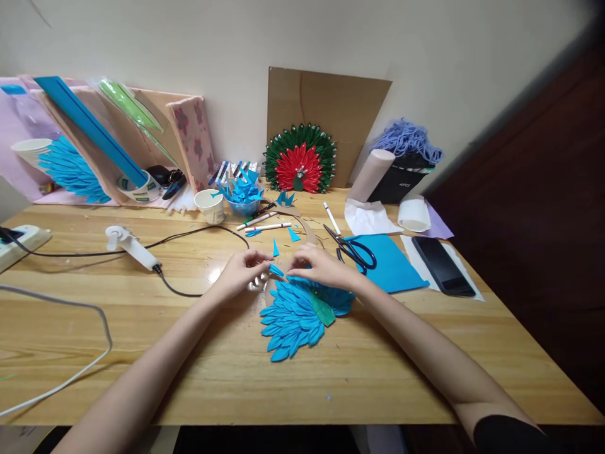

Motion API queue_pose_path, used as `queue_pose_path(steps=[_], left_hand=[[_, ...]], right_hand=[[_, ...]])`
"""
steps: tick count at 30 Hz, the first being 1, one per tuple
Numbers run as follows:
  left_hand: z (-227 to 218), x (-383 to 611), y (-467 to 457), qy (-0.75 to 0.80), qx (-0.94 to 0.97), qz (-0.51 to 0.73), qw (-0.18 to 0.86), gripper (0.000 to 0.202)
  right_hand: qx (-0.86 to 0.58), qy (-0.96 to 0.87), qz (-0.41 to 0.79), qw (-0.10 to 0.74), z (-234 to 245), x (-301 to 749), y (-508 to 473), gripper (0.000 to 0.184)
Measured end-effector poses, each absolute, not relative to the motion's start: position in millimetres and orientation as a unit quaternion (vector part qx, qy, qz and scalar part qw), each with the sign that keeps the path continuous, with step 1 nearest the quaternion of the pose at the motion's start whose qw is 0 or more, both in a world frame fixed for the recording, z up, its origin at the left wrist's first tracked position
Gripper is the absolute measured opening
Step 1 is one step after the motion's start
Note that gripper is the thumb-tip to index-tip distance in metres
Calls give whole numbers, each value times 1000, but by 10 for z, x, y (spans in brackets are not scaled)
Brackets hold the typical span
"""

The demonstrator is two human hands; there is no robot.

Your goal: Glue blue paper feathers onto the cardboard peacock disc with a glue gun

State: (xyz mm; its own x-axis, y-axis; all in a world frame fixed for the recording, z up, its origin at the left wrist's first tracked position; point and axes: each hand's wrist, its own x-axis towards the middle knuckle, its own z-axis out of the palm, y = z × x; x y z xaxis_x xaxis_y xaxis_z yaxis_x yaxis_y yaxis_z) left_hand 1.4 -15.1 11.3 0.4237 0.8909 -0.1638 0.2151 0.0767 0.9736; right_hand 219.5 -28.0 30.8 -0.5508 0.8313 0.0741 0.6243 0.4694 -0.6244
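A fan of blue folded paper petals with a green paper body lies on the wooden table in front of me. My left hand pinches a small blue paper petal by its end, just above the fan's upper edge. My right hand rests on the top of the fan, its fingers curled down and pressing on the petals close to the left hand's piece.
Black scissors lie on a blue paper sheet to the right, next to a black phone. Behind are a bowl of blue petals, a paper cup, markers, a red-green paper fan, and a glue gun with its cable.
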Motion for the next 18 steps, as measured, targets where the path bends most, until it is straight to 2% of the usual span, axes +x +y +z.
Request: queue_pose_path(steps=[3, 9, 18], left_hand=[[112, 37, -168, 460, 617, 295, 566, 38], [67, 73, -174, 463, 629, 319, 537, 34], [15, 196, -240, 460, 651, 317, 514, 29]], right_hand=[[-434, -828, 306, 179, 257, 2137, -290, 14], [-407, -821, 361, 174, 205, 2147, -263, 6], [-374, -792, 456, 155, 207, 2235, -204, 8]])
